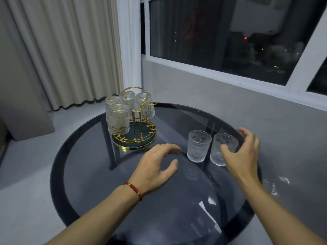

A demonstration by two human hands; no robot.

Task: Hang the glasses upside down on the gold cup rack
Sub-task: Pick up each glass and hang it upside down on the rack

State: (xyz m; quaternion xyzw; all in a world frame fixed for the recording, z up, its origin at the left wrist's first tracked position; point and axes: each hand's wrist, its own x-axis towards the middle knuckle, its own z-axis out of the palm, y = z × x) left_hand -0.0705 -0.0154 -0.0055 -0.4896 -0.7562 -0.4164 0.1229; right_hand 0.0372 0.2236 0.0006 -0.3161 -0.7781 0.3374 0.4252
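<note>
We look down on a round, dark smoked-glass surface [92, 174] beside a grey wall and a white-framed window [221, 41]. At its far left stands the gold wire cup rack [135, 137] with a dark green round base, and four clear embossed glasses [118, 119] hang on it upside down, bunched on its left and back pegs. Two more clear embossed glasses stand upright on the surface, near the rack's right and side by side: the left upright glass [199, 147] and the right upright glass [222, 151]. Our right hand [242, 154] is spread open around the right one, thumb at its near side and fingers past its far side; whether it touches we cannot tell. Our left hand [157, 165], a red cord bracelet [135, 190] at the wrist, hovers open and empty just left of the upright pair.
</note>
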